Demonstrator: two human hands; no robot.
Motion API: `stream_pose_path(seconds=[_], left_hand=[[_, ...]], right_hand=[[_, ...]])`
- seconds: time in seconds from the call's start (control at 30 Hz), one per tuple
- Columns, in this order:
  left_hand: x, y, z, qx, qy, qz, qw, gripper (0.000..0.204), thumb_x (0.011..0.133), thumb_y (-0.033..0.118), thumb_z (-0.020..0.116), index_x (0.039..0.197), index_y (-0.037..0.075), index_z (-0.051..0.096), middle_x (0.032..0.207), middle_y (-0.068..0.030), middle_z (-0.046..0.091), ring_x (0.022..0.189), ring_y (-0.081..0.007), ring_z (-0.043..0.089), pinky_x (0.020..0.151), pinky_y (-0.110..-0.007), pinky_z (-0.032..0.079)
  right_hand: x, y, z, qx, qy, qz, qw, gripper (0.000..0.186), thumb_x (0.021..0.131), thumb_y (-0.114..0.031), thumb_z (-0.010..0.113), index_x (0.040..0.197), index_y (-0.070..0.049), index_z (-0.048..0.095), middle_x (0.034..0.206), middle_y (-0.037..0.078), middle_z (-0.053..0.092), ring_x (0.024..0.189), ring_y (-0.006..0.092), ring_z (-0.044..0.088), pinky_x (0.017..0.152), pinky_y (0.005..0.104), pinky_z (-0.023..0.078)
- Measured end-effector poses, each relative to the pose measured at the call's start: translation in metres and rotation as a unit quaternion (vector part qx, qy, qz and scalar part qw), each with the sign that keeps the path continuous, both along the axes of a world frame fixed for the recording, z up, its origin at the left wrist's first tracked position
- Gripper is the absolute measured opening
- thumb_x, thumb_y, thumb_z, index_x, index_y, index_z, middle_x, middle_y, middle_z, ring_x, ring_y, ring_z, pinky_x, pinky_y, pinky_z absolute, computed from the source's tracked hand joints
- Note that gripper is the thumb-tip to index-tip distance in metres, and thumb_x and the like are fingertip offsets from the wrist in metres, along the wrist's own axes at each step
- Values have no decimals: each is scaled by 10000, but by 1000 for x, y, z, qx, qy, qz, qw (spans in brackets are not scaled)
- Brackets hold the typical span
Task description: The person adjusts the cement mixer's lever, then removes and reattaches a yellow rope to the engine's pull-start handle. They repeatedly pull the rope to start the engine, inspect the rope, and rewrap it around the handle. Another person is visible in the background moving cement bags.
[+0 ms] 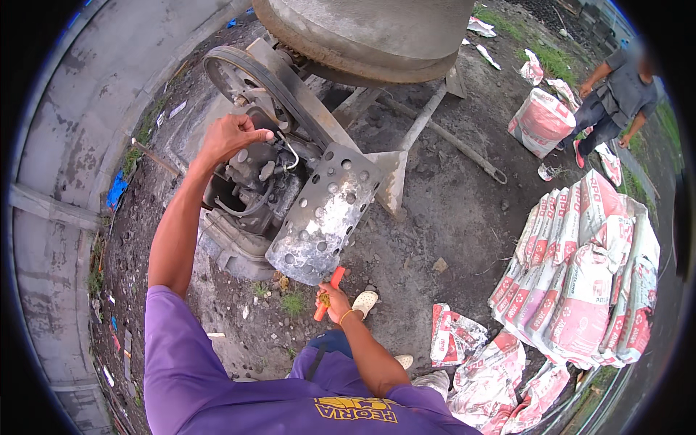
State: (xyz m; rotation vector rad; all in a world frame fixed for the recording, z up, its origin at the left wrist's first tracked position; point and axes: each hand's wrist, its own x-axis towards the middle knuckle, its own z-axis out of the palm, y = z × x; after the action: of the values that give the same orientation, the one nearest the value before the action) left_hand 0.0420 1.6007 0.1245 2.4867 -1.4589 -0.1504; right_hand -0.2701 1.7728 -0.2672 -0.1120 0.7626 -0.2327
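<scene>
My left hand (pixel 235 138) is raised over the small engine (pixel 254 174) of a concrete mixer, fingers curled and thumb pressed in. What it pinches, if anything, is too small to make out. Just past its thumb, a pale bent rod (pixel 291 154) rises from the engine. Low in front of my body, my right hand (pixel 336 304) is wrapped round a short orange tube-like bar (pixel 320 312), whose ends stick out above and below the fist. A yellowish-brown bit shows by those fingers. Between the hands leans a dented metal guard (pixel 326 217) punched with round holes.
The mixer drum (pixel 370 36) looms ahead, with a belt pulley (pixel 232 80) beside the engine. At right stand stacked cement bags (pixel 580 268), with torn bags (pixel 489 377) nearer me. A person (pixel 620 94) stands at far right beside an upright sack (pixel 540 123). A concrete wall (pixel 80 145) runs along the left.
</scene>
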Motion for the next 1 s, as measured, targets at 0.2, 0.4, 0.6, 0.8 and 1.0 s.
stream_pose_path(seconds=[0.2, 0.4, 0.6, 0.8, 1.0], left_hand=[[40, -16, -8, 21, 166, 40, 985, 535, 707, 472, 929, 706, 112, 534, 637, 49, 481, 610, -85, 445, 545, -280, 314], [88, -59, -14, 186, 17, -23, 982, 725, 590, 525, 963, 949, -52, 709, 949, -144, 722, 966, -315, 669, 865, -411, 501], [95, -73, -15, 301, -155, -84, 937, 969, 620, 771, 800, 1113, -58, 707, 1081, -264, 728, 1082, -410, 691, 911, -518, 514], [-12, 23, 23, -138, -204, 24, 969, 650, 931, 623, 665, 730, 36, 473, 603, -78, 444, 587, -239, 412, 570, -419, 385], [-183, 242, -92, -187, 12, -99, 977, 358, 1017, 247, 667, 794, 17, 506, 658, 25, 401, 626, -89, 322, 531, -299, 262]], right_hand=[[10, -4, 14, -44, 14, -5, 999, 194, 941, -215, 717, 953, -90, 569, 817, 49, 605, 664, 187, 601, 632, 359, 523], [9, 5, 9, -46, 17, -18, 999, 225, 919, -238, 757, 934, -84, 594, 814, 37, 607, 680, 171, 609, 624, 333, 517], [9, 6, 9, -50, 57, -43, 996, 242, 916, -272, 760, 954, -91, 604, 746, 5, 572, 624, 131, 570, 619, 311, 496], [-1, -3, 24, -102, 39, -28, 994, 267, 914, -277, 740, 1103, -102, 671, 771, -4, 597, 659, 110, 557, 580, 311, 481], [-36, -24, 27, -116, 41, 23, 992, 223, 919, -261, 718, 999, -75, 625, 763, 8, 585, 647, 129, 569, 572, 314, 490]])
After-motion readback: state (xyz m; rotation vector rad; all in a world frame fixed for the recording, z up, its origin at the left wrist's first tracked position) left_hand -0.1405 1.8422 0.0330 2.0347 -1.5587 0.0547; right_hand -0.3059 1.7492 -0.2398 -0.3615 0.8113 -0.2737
